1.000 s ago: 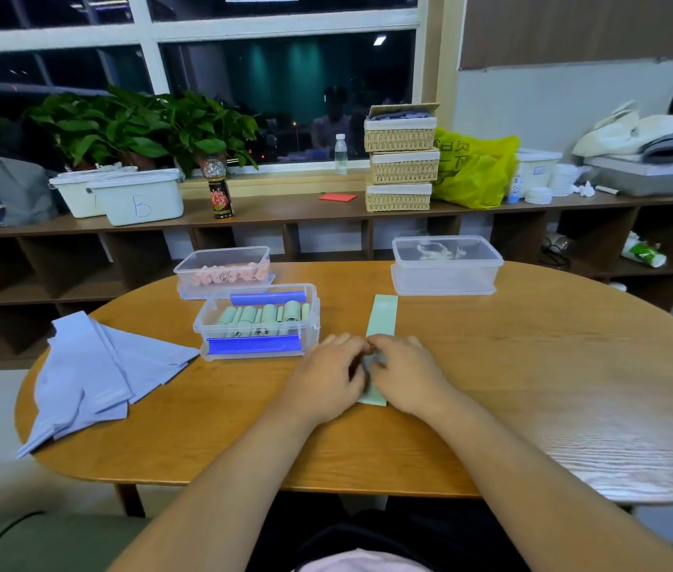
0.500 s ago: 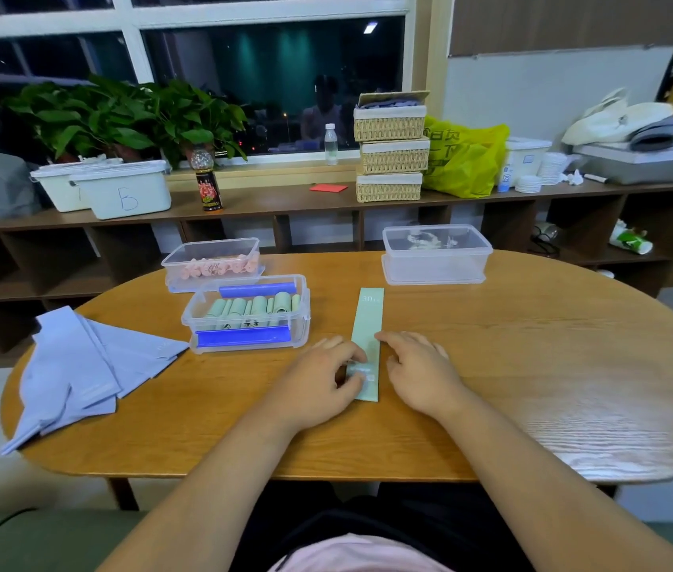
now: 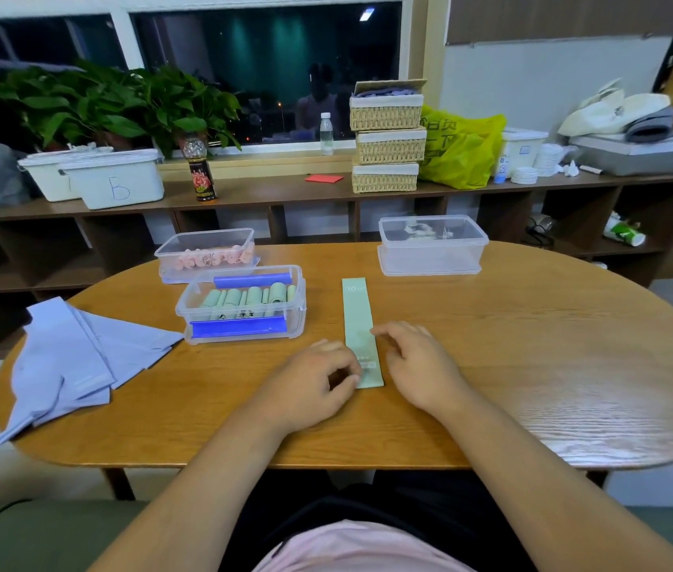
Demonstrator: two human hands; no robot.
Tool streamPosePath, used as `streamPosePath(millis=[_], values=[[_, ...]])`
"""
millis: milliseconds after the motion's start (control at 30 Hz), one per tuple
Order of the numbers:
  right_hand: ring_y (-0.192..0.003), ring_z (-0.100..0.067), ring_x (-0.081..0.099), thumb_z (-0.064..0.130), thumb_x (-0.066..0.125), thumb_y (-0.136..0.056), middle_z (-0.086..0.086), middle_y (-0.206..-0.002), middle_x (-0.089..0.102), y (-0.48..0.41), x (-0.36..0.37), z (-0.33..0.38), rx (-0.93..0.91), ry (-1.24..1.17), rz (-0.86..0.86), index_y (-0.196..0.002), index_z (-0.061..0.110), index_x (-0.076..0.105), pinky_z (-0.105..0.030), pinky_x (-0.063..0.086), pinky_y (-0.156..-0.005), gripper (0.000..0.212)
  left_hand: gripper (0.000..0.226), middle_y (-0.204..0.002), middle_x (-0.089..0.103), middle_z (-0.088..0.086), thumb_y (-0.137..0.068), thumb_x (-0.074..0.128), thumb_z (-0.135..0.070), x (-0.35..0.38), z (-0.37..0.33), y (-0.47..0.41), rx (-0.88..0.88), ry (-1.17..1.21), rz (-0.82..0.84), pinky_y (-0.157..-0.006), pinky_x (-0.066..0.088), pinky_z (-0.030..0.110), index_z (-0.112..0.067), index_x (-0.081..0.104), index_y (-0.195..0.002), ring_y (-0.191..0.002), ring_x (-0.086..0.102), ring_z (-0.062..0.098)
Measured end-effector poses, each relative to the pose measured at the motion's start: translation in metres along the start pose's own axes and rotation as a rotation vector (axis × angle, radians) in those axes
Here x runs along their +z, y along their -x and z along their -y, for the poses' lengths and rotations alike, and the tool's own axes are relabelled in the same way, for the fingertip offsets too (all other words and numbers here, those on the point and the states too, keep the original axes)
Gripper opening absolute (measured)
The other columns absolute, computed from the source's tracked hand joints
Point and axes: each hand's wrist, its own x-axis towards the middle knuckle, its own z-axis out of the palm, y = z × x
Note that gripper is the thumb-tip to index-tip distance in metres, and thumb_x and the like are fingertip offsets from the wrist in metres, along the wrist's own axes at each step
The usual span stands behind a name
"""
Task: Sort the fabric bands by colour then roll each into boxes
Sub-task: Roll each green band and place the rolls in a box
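- A pale green band (image 3: 357, 315) lies flat and straight on the bench (image 3: 532, 365), just right of the clear box (image 3: 219, 324) of green rolls.
- The left hand (image 3: 310, 386) fingers curl at its near left corner; whether they pinch it cannot be told.
- The right hand (image 3: 421, 361) fingers, relaxed, touch its right edge.
- The band's white print is too blurred to read.
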Motion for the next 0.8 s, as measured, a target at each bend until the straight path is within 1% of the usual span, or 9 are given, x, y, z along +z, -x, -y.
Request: streamPosePath(millis=[67,167,267,367,467,567,600,700,800], values=[[-0.127,-0.012,0.050,0.011,0.051,-0.101,0.014,-0.134,0.062,0.008,-0.003,-0.002,-0.018,-0.061,-0.001,-0.138,0.033,0.063,-0.039,0.045,-0.111,0.045,0.010,-0.104,0.060,-0.023,-0.099,0.063,-0.047,-0.001,0.000,0.002,-0.008,0.009,-0.015,-0.091,0.052,0.037,-0.038,0.065,-0.103,-0.107,0.055,0.006],[-0.124,-0.007,0.051,0.009,0.053,-0.101,0.019,-0.129,0.062,0.021,-0.006,-0.005,-0.045,-0.104,0.013,-0.135,0.035,0.066,-0.035,0.046,-0.110,0.044,0.018,-0.106,0.057,-0.025,-0.095,0.066,-0.055,-0.001,-0.001,0.002,0.000,-0.019,0.006,-0.097,0.051,0.034,-0.040,0.062,-0.104,-0.108,0.053,0.004],[-0.124,-0.005,0.053,0.007,0.054,-0.099,0.023,-0.125,0.062,0.028,-0.010,-0.007,-0.061,-0.155,0.009,-0.130,0.037,0.067,-0.036,0.046,-0.111,0.045,0.011,-0.104,0.058,-0.025,-0.099,0.061,-0.051,-0.001,-0.002,0.002,-0.005,-0.031,0.017,-0.092,0.053,0.037,-0.041,0.063,-0.102,-0.107,0.053,0.003],[-0.125,-0.002,0.055,0.016,0.060,-0.100,0.031,-0.122,0.058,0.031,-0.011,-0.005,-0.077,-0.184,0.030,-0.129,0.040,0.067,-0.034,0.047,-0.112,0.039,0.011,-0.102,0.061,-0.023,-0.105,0.056,-0.046,-0.001,-0.004,0.003,-0.042,-0.018,-0.027,-0.094,0.051,0.032,-0.039,0.065,-0.106,-0.103,0.055,0.001],[-0.122,0.004,0.056,0.031,0.068,-0.097,0.030,-0.119,0.060,0.033,-0.010,-0.001,-0.124,-0.160,0.053,-0.130,0.044,0.065,-0.031,0.048,-0.110,0.035,0.009,-0.098,0.063,-0.020,-0.107,0.055,-0.043,-0.002,-0.007,0.003,-0.095,0.021,-0.059,-0.084,0.051,0.030,-0.039,0.064,-0.108,-0.098,0.057,0.001],[-0.119,0.006,0.055,0.040,0.070,-0.095,0.026,-0.118,0.067,0.034,-0.008,0.002,-0.186,-0.080,0.064,-0.131,0.046,0.062,-0.034,0.050,-0.106,0.038,0.007,-0.095,0.063,-0.022,-0.108,0.056,-0.041,-0.004,-0.010,0.005,-0.090,0.060,-0.051,-0.083,0.044,0.017,-0.040,0.063,-0.106,-0.096,0.058,0.001],[-0.118,0.005,0.056,0.041,0.070,-0.095,0.026,-0.118,0.067,0.035,-0.008,0.003,-0.200,-0.062,0.059,-0.132,0.046,0.061,-0.035,0.050,-0.105,0.038,0.007,-0.095,0.064,-0.022,-0.108,0.056,-0.040,-0.004,-0.011,0.006,-0.091,0.067,-0.048,-0.084,0.045,0.017,-0.040,0.063,-0.106,-0.096,0.059,0.000],[-0.113,0.003,0.057,0.038,0.065,-0.100,0.026,-0.114,0.068,0.036,-0.007,0.003,-0.224,-0.050,0.031,-0.131,0.046,0.061,-0.036,0.052,-0.100,0.032,0.006,-0.101,0.063,-0.021,-0.106,0.057,-0.043,-0.002,-0.009,0.007,-0.117,0.080,-0.063,-0.084,0.055,0.031,-0.043,0.061,-0.111,-0.100,0.060,0.000],[-0.107,0.000,0.061,0.032,0.062,-0.104,0.021,-0.107,0.068,0.035,-0.006,0.002,-0.212,-0.093,0.014,-0.127,0.044,0.060,-0.038,0.055,-0.093,0.027,0.008,-0.105,0.062,-0.021,-0.106,0.059,-0.042,-0.001,-0.008,0.007,-0.127,0.075,-0.092,-0.087,0.055,0.028,-0.043,0.060,-0.114,-0.103,0.060,-0.002]])
